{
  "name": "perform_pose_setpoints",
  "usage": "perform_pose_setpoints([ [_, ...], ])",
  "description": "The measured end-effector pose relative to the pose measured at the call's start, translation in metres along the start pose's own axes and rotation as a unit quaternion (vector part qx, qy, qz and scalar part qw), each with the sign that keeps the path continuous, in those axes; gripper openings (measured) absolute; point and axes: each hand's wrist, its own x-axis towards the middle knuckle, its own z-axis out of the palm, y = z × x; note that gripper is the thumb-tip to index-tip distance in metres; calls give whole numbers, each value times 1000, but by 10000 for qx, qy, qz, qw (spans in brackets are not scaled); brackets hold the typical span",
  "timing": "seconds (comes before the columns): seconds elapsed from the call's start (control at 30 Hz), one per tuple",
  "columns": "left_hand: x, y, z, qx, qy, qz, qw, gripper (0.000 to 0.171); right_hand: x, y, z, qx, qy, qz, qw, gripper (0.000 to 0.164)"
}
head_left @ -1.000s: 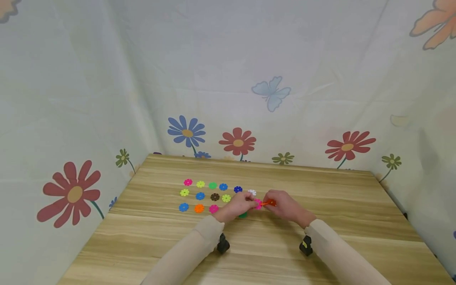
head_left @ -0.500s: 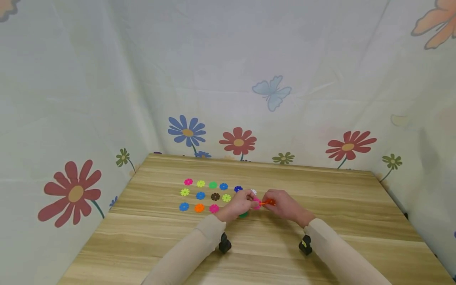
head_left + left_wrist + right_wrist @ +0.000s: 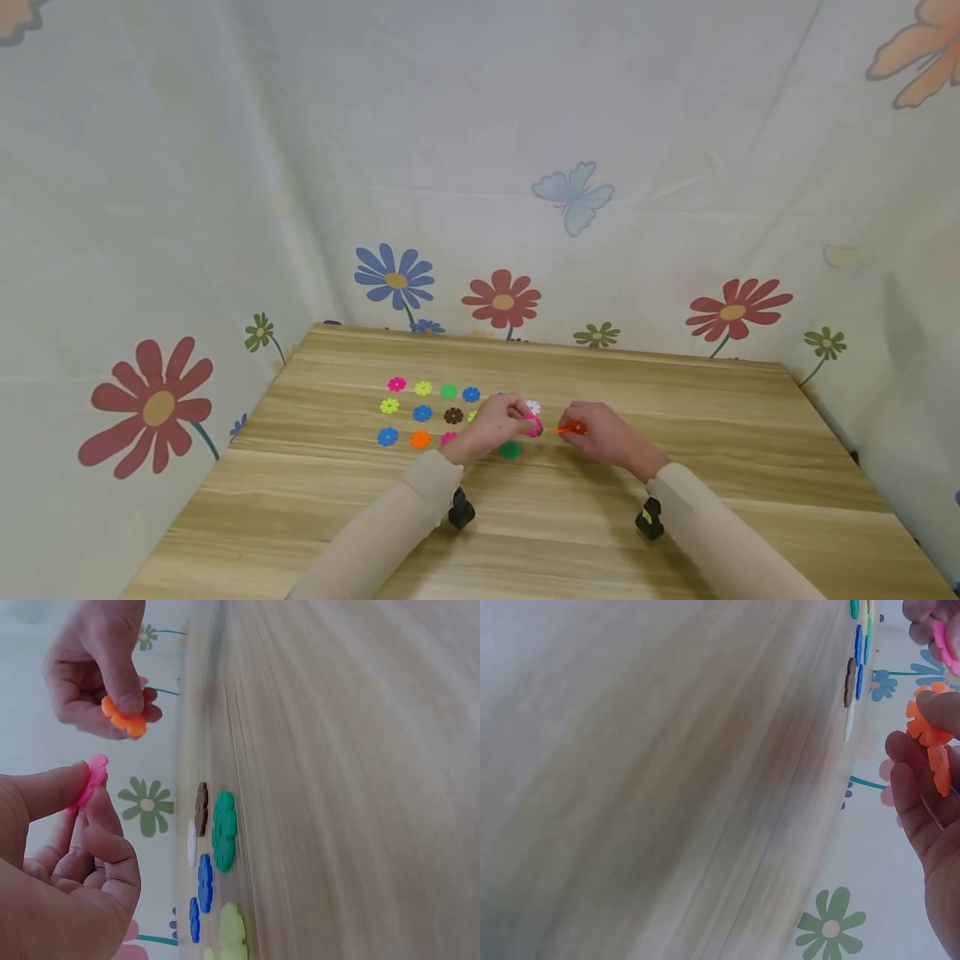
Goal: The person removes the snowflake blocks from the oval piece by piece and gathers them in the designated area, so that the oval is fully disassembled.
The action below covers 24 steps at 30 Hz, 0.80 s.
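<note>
My left hand (image 3: 489, 427) pinches a pink flower-shaped interlocking disc (image 3: 93, 781) between thumb and fingers, raised over the table. Opposite it, my right hand (image 3: 606, 434) grips orange flower discs (image 3: 928, 724); in the right wrist view two of them are joined at an angle, under the thumb. A gap separates the pink disc from the orange ones. Below the left hand lie a green disc (image 3: 510, 451) and a white disc (image 3: 532, 407). A brown disc (image 3: 202, 809) lies beside the green one in the left wrist view.
Rows of flat discs in several colours, among them a blue disc (image 3: 387, 437) and an orange disc (image 3: 420, 439), lie left of my hands on the wooden table (image 3: 675, 533). A floral cloth (image 3: 450, 125) hangs behind the table and along its sides.
The pink disc met the orange discs in the earlier head frames. Now my left hand has drawn it leftward, apart from them, uncovering more of the green disc. The right hand has barely moved.
</note>
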Motion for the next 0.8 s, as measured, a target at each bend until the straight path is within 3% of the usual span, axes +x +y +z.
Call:
perform_pose_setpoints([
  [0.23,-4,-3,-11,-211,10,-251,9995,12,-9,5,-1,-129,44,10,9999,4],
  [0.37,-6,-7,-16,-168,-114,-177,9996,15,-15,10,-1,-248,172,-15,9995,4],
  [0.63,-11,-7,-19,773,-481,-55,9958,12,-23,16,-3,-172,250,108,9995,6],
  [0.8,-11,-7,-16,940,-795,-176,9922,20,-25,19,-2,-110,197,234,9995,7],
])
